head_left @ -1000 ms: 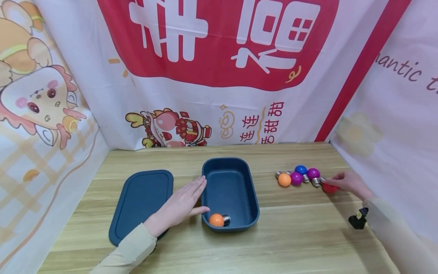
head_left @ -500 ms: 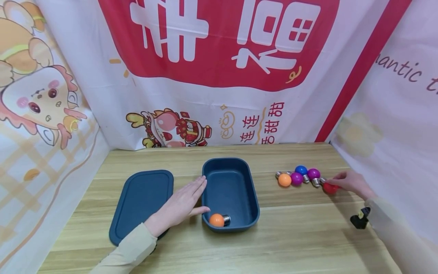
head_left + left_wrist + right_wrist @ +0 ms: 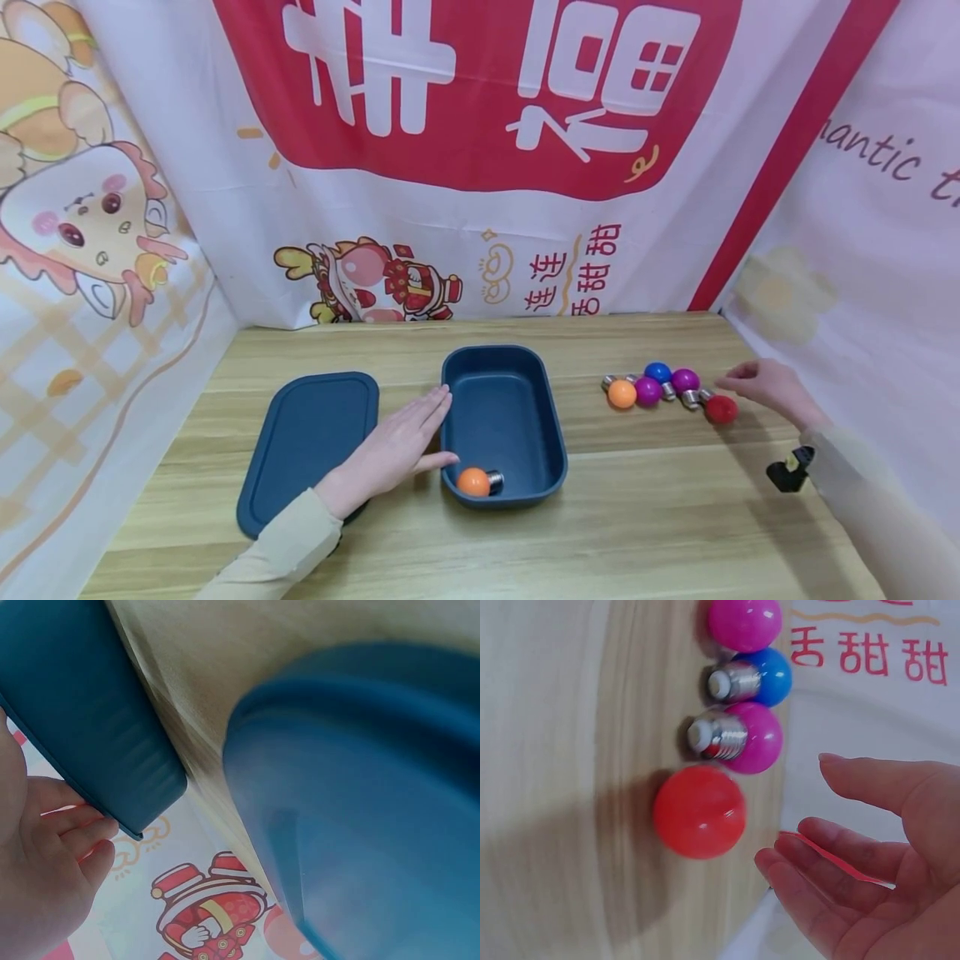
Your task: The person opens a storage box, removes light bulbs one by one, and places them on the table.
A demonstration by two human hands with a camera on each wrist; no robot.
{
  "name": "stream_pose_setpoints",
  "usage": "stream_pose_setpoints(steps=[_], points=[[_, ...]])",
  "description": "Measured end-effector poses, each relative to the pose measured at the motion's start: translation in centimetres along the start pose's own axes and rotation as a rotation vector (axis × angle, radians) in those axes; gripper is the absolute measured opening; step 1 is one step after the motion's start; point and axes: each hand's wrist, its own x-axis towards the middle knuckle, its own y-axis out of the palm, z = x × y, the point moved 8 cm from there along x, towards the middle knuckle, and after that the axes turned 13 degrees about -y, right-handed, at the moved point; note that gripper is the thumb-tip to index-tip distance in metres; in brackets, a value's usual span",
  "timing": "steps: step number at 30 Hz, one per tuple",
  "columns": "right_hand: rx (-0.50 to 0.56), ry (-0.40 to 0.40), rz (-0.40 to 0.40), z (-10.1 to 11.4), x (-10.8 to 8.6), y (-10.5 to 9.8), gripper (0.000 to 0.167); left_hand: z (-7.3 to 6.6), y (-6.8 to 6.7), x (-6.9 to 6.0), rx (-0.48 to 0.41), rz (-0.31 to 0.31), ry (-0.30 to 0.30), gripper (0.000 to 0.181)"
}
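Observation:
My left hand [image 3: 393, 446] rests with straight fingers along the left rim of a dark blue box [image 3: 553, 433]; the left wrist view shows its fingertips touching that rim. An orange light bulb [image 3: 474, 482] lies in the box's near left corner. At the right, my right hand [image 3: 772, 387] hovers just above and beside a red light bulb [image 3: 722, 409], apart from it and holding nothing. In the right wrist view the thumb and fingers are spread near the red bulb. Left of it lie purple bulbs [image 3: 685, 381], a blue bulb [image 3: 657, 372] and another orange bulb [image 3: 622, 394].
A flat dark blue lid [image 3: 315, 442] lies left of the box, partly under my left forearm. The wooden table [image 3: 600, 533] meets printed cloth walls [image 3: 375, 208] at the back and both sides.
My right hand has let go of the red bulb and lifted slightly away. The red bulb stays at the right end of the row. My left hand has not moved.

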Motion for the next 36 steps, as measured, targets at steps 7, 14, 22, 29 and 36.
stream_pose_setpoints(steps=[7,14,22,29,36], points=[[-0.044,-0.051,-0.008,2.8,0.9,-0.1,0.051,0.1,0.0,0.0,-0.004,0.007,-0.005,0.089],[-0.024,-0.070,0.020,5.9,1.6,0.4,0.057,0.1,0.0,0.0,-0.008,0.019,-0.010,0.089],[-0.006,-0.121,0.000,9.3,2.1,1.0,0.047,0.0,-0.1,0.0,-0.013,0.022,-0.009,0.090],[0.002,-0.181,-0.033,12.1,2.5,1.8,0.037,0.0,-0.1,0.0,-0.011,0.017,-0.008,0.090],[0.016,-0.231,-0.034,14.4,2.5,2.3,0.037,0.0,0.0,0.0,-0.009,0.022,-0.011,0.090]])
